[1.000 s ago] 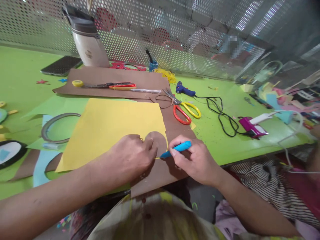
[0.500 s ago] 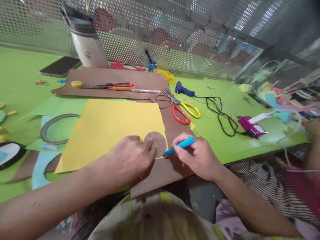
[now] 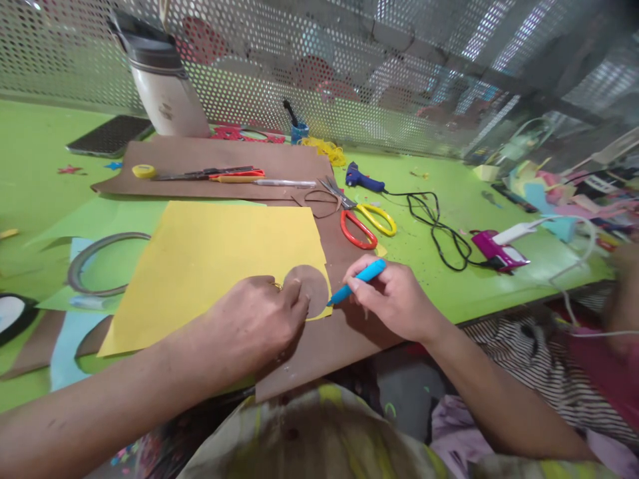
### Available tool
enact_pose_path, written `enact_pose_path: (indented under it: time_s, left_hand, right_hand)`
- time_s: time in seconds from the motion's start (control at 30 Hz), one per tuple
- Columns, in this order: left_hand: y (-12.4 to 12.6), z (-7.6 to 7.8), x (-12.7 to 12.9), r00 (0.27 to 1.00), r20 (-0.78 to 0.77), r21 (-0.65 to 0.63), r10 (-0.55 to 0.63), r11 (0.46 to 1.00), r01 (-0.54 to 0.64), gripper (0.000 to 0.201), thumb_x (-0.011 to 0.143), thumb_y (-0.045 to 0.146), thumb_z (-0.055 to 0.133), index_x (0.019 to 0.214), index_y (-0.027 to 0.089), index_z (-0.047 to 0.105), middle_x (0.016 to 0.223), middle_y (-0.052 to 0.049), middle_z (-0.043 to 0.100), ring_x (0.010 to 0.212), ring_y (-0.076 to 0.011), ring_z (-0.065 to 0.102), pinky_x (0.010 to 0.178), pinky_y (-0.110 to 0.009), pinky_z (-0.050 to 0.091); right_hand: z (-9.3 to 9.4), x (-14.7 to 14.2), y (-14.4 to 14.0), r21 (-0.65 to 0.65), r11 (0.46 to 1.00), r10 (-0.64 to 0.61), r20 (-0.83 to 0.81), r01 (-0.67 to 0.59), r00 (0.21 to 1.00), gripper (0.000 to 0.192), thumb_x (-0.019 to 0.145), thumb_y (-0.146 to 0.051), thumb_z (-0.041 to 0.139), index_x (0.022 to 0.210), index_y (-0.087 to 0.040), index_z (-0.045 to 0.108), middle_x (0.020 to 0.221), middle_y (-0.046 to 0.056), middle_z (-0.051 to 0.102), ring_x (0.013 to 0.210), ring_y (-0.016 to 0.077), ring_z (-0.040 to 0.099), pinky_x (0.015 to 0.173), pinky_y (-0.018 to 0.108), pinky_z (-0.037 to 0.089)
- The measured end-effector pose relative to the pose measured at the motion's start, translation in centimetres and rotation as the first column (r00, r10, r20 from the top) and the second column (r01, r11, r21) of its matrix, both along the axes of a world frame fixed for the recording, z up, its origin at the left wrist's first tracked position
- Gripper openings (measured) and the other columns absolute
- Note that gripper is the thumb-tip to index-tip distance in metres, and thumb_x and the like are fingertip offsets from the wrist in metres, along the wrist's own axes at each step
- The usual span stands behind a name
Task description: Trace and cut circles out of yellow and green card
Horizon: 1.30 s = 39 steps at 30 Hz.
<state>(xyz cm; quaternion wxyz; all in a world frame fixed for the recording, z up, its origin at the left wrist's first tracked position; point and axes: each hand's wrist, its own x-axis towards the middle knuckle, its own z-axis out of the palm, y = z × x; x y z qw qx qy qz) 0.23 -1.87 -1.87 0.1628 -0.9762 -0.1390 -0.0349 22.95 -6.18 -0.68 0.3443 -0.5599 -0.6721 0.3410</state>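
Pressing down with curled fingers, the left hand (image 3: 267, 316) steadies a brown disc (image 3: 310, 285) near the lower right corner of the yellow paper (image 3: 214, 253), presumably so it won't slide. Its underside is hidden, so I can't tell whether it pinches anything as well. The right hand (image 3: 394, 293) grasps a blue pen (image 3: 358, 279) low and slanted, its tip on the narrow yellow margin just beside the disc; that low grip should help it follow the curve. Setting the disc by the corner seems to leave most of the paper whole. A brown sheet (image 3: 319, 362) lies under that corner, on the green desk (image 3: 424, 286).

Beyond the right hand, scissors (image 3: 348, 202) lie with their handles towards it, near enough to bump if the hand strayed forward. A glue gun (image 3: 364, 177) and its looped cord (image 3: 438, 206) are farther off. On the left, a grey ring (image 3: 74, 269) sits beside the paper; a bottle (image 3: 167, 100) and phone (image 3: 107, 135) stay well clear.
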Motion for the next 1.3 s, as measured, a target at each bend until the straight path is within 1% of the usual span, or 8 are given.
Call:
enact_pose_path:
  time_s: [0.1, 0.2, 0.4, 0.7, 0.93, 1.0, 1.13, 1.3]
  left_hand:
    - [0.0, -0.2, 0.0, 1.0, -0.001, 0.001, -0.002, 1.0, 0.002, 0.015, 0.086, 0.018, 0.049, 0.095, 0.015, 0.061, 0.092, -0.012, 0.065, 0.051, -0.0197, 0.052, 0.044, -0.036, 0.038]
    - [0.1, -0.5, -0.1, 0.999, 0.038, -0.002, 0.001, 1.0, -0.001, 0.015, 0.086, 0.016, 0.048, 0.094, 0.015, 0.061, 0.091, -0.012, 0.065, 0.049, -0.0177, 0.051, 0.044, -0.035, 0.037]
    - [0.1, -1.0, -0.2, 0.994, 0.113, -0.067, 0.001, 0.998, 0.006, 0.016, 0.086, 0.014, 0.048, 0.097, 0.014, 0.06, 0.092, -0.013, 0.064, 0.053, -0.0164, 0.053, 0.048, -0.033, 0.038]
    - [0.0, -0.9, -0.2, 0.996, 0.089, -0.071, 0.016, 0.997, -0.01, 0.017, 0.086, 0.014, 0.05, 0.099, 0.014, 0.06, 0.092, -0.012, 0.065, 0.055, -0.0163, 0.054, 0.05, -0.031, 0.039]
    - [0.1, -1.0, -0.3, 0.998, 0.055, -0.025, 0.017, 1.0, -0.016, 0.017, 0.086, 0.016, 0.051, 0.1, 0.015, 0.059, 0.091, -0.011, 0.065, 0.055, -0.0166, 0.055, 0.049, -0.031, 0.038]
    - [0.1, -0.9, -0.3, 0.998, 0.055, -0.018, 0.015, 1.0, -0.014, 0.017, 0.086, 0.016, 0.05, 0.1, 0.015, 0.06, 0.091, -0.011, 0.065, 0.055, -0.0165, 0.054, 0.048, -0.031, 0.038]
    - [0.0, -0.8, -0.1, 0.998, 0.053, -0.03, 0.018, 0.999, -0.016, 0.016, 0.085, 0.016, 0.051, 0.098, 0.014, 0.06, 0.091, -0.012, 0.065, 0.054, -0.0155, 0.054, 0.048, -0.031, 0.038]
    - [0.0, -0.8, -0.1, 0.995, 0.1, -0.075, 0.017, 0.997, -0.009, 0.014, 0.083, 0.014, 0.052, 0.094, 0.014, 0.061, 0.088, -0.011, 0.065, 0.052, -0.0153, 0.052, 0.047, -0.03, 0.036]
  right_hand:
    - [0.0, 0.1, 0.1, 0.005, 1.0, -0.007, 0.015, 0.007, 1.0, 0.009, 0.086, -0.02, 0.053, 0.078, -0.018, 0.057, 0.059, -0.004, 0.056, 0.048, 0.0101, 0.053, 0.047, 0.022, 0.043]
    - [0.1, -0.1, -0.3, -0.012, 1.0, 0.0, -0.003, 0.0, 1.0, 0.009, 0.087, -0.019, 0.052, 0.079, -0.018, 0.057, 0.062, -0.004, 0.056, 0.049, 0.0097, 0.053, 0.048, 0.022, 0.043]
    - [-0.2, -0.2, -0.8, -0.014, 1.0, 0.001, -0.029, -0.002, 1.0, 0.009, 0.087, -0.019, 0.053, 0.08, -0.018, 0.058, 0.064, -0.004, 0.055, 0.052, 0.0092, 0.052, 0.05, 0.021, 0.043]
    - [-0.4, 0.4, 0.6, -0.005, 0.998, -0.065, -0.035, 0.065, 0.997, 0.01, 0.086, -0.023, 0.054, 0.078, -0.018, 0.058, 0.057, -0.004, 0.054, 0.048, 0.0106, 0.052, 0.047, 0.022, 0.042]
    - [-0.4, 0.4, 1.1, 0.005, 0.997, -0.071, -0.039, 0.071, 0.997, 0.012, 0.088, -0.026, 0.054, 0.078, -0.018, 0.057, 0.058, -0.004, 0.056, 0.047, 0.0109, 0.052, 0.047, 0.023, 0.042]
    - [-0.3, 0.3, 0.8, 0.012, 0.997, -0.08, -0.02, 0.08, 0.997, 0.011, 0.087, -0.025, 0.054, 0.078, -0.018, 0.057, 0.057, -0.004, 0.055, 0.047, 0.011, 0.052, 0.046, 0.023, 0.041]
    - [-0.1, -0.2, -0.1, 0.072, 0.994, -0.087, 0.097, 0.081, 0.991, 0.01, 0.086, -0.022, 0.054, 0.078, -0.018, 0.059, 0.056, -0.005, 0.051, 0.045, 0.0105, 0.047, 0.044, 0.023, 0.036]
    - [0.0, -1.0, -1.4, 0.156, 0.987, -0.07, 0.155, 0.046, 0.985, 0.008, 0.087, -0.018, 0.053, 0.081, -0.018, 0.058, 0.061, -0.004, 0.055, 0.05, 0.0107, 0.052, 0.053, 0.023, 0.04]
